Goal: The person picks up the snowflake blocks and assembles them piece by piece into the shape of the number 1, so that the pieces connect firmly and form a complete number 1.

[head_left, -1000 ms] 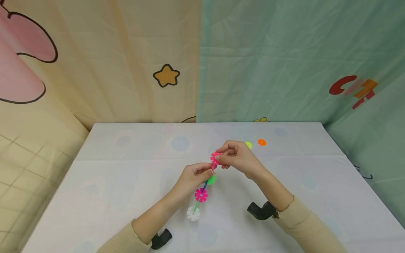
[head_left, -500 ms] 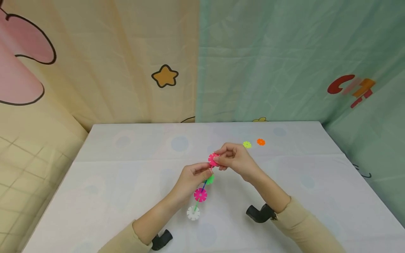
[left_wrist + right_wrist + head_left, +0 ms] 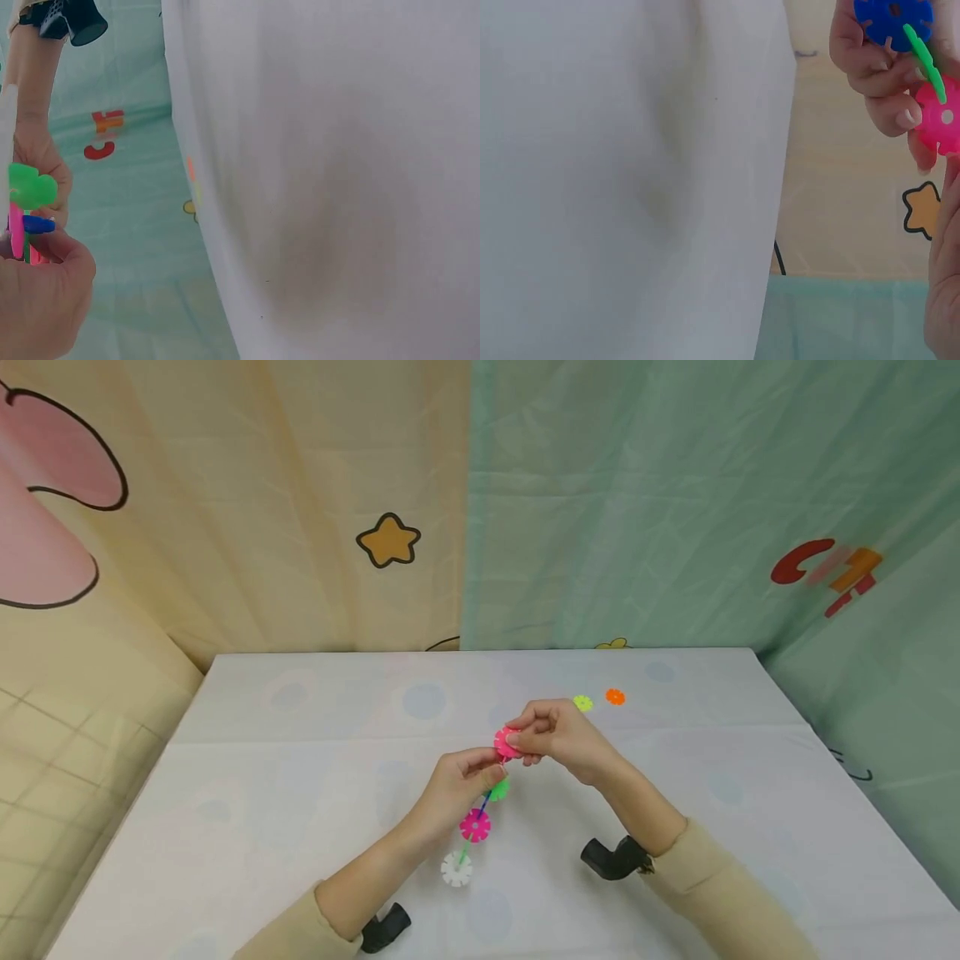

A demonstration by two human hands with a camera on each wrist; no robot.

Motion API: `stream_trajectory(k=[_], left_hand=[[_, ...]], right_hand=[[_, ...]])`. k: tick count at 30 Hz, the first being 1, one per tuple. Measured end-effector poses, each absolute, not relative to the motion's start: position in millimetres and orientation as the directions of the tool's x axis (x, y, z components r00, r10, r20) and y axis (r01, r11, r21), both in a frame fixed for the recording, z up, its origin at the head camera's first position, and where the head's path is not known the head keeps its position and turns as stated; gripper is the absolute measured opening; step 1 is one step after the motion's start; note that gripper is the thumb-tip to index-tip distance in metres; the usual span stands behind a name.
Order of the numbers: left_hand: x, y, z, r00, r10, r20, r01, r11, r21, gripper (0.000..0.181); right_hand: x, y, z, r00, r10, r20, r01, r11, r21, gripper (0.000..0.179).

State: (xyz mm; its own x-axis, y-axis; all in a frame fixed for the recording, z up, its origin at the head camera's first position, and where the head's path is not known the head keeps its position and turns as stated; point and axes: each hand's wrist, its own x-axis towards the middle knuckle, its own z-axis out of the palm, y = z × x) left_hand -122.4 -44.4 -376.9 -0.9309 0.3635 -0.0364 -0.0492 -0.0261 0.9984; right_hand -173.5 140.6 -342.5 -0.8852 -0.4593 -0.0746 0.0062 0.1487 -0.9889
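Over the middle of the white table (image 3: 300, 827), seen from the head, the left hand (image 3: 463, 785) pinches the upper part of a chain of slotted discs (image 3: 475, 825), which slopes back toward the person and finishes in a white disc (image 3: 456, 869). At the opposite end, the right hand (image 3: 555, 732) clamps a pink disc (image 3: 501, 742) between thumb and fingers; whether its slot is fully seated I can't tell. Pushed askew, I'd say, it could skid off or strain the neighbouring joint. A yellow disc (image 3: 582, 702) and an orange disc (image 3: 615, 697) lie near the far edge.

From the left wrist, a light green disc (image 3: 32, 187) and part of a blue disc (image 3: 37, 224) hide much of the grip. The tail seems unsupported, so a jerk might loosen a shallow slot.

From the right wrist, a green disc seen edge-on (image 3: 925, 64) bridges blue and a pink face (image 3: 931, 124), where both hands' fingertips crowd together; one finger could knock a joint apart.
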Motion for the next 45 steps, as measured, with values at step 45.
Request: stream_trajectory(k=[45], left_hand=[[-132.0,-52.3,-366.6,-0.964,0.263,-0.04,-0.036,0.023,0.999,0.025]], right_hand=[[-161.6,118.4,-345.6,-0.962,-0.268,0.049,-0.058,0.024,-0.998,0.014]])
